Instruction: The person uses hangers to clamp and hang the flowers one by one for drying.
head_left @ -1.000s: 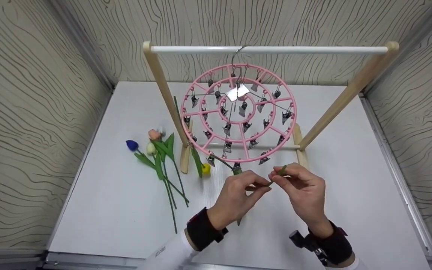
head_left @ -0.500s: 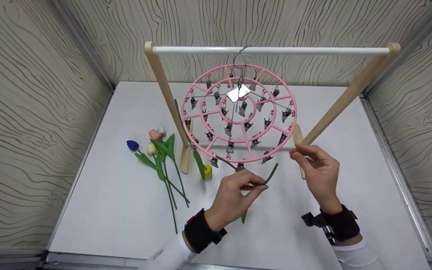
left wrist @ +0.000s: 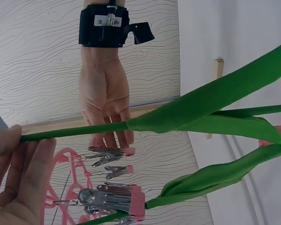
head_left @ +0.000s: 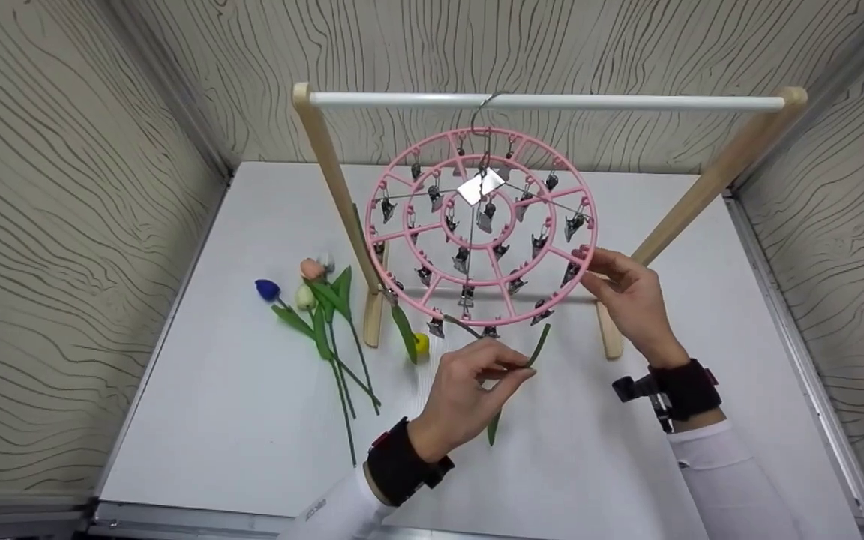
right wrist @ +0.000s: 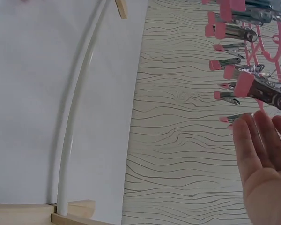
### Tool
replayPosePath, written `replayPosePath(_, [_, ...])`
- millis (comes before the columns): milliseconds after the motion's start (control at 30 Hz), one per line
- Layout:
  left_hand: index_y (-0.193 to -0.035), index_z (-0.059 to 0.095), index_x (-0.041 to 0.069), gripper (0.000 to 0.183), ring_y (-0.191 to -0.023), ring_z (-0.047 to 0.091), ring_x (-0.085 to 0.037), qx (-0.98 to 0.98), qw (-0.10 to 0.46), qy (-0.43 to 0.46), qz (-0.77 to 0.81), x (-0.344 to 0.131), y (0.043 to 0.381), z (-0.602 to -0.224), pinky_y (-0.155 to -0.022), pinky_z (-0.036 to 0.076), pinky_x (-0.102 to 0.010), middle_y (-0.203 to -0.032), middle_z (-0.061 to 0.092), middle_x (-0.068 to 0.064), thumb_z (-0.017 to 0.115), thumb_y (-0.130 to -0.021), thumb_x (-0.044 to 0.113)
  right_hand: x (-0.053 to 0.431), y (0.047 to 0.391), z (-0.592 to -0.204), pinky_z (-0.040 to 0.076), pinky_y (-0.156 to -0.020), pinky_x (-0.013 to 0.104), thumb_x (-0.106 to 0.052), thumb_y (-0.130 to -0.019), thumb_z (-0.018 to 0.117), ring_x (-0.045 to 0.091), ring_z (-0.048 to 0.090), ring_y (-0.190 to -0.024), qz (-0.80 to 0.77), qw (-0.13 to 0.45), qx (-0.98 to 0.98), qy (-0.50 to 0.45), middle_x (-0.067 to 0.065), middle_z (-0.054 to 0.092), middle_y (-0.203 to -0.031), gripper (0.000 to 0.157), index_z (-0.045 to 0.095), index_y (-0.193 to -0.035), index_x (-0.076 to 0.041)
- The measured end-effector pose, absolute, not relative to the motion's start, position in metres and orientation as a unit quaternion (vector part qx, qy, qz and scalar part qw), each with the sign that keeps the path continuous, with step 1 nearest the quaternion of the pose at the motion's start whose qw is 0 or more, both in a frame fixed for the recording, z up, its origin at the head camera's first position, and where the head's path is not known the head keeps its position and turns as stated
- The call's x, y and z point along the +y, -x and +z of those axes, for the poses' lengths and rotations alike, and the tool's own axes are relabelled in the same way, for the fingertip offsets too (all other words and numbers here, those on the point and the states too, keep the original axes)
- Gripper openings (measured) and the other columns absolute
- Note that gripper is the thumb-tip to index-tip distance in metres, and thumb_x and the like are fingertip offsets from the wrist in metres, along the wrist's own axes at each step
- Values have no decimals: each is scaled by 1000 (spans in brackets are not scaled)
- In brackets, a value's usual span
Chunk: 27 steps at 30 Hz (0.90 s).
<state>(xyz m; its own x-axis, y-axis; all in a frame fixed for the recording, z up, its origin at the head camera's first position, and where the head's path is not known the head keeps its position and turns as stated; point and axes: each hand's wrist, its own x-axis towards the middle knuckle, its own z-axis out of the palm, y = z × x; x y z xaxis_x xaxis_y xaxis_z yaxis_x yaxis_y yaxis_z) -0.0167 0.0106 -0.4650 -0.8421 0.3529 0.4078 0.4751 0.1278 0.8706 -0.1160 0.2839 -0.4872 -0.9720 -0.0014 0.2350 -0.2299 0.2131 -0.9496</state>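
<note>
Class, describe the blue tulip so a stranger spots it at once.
Find the wooden rack, then the flowers lying on the white table to its left. The blue tulip reaches farthest left, set apart from its pale neighbours by its deep blue bloom.

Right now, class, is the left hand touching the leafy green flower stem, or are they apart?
Touching. The left wrist view shows the left hand pinching the flower stem near its end.
</note>
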Motion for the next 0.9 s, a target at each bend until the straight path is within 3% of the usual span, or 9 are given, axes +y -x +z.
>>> replayPosePath(167, [-105, 78, 0, 12, -89, 81, -25, -747, 43, 276, -603, 11, 16, -465, -84, 65, -17, -99, 79, -17, 81, -94, 1, 293, 127, -484, 58, -101, 15, -2, -105, 69, 6, 76, -112, 620, 37, -777, -102, -14, 81, -118, 31, 71, -134, 5])
replayPosePath(367, [-105, 79, 1, 10, -89, 80, -24, -748, 43, 276, -603, 10, 16, -465, -83, 66, -17, -99, 80, -15, 81, -96, 5, 298, 132, -483, 64, -98, 21, 0, -104, 69, 8, 81, -108, 654, 0, -746, -125, -6, 84, -118, 31, 69, -133, 12])
replayPosePath(567, [-104, 78, 1, 10, -89, 81, -23, -752, 57, 283, -593, 9, 17, -464, -82, 66, -16, -99, 80, -15, 81, -97, 7, 298, 133, -482, 65, -95, 21, 0, -104, 69, 10, 82, -103, 652, -10, -746, -137, -7, 85, -115, 30, 69, -131, 13])
replayPosePath(767, [-103, 77, 0, 10, -90, 81, -24, -754, 66, 284, -589, 8, 17, -464, -81, 65, -16, -99, 80, -15, 81, -96, 5, 300, 134, -480, 65, -94, 20, 2, -101, 72, 7, 81, -107, 646, -11, -750, -143, -7, 85, -110, 28, 73, -129, 8])
replayPosePath(900, [-105, 78, 0, 11, -89, 81, -25, -754, 57, 274, -595, 7, 18, -462, -82, 65, -16, -100, 80, -16, 81, -95, 4, 300, 133, -479, 66, -88, 20, 6, -99, 73, 8, 80, -99, 648, -12, -748, -143, -3, 85, -106, 26, 76, -124, 5])
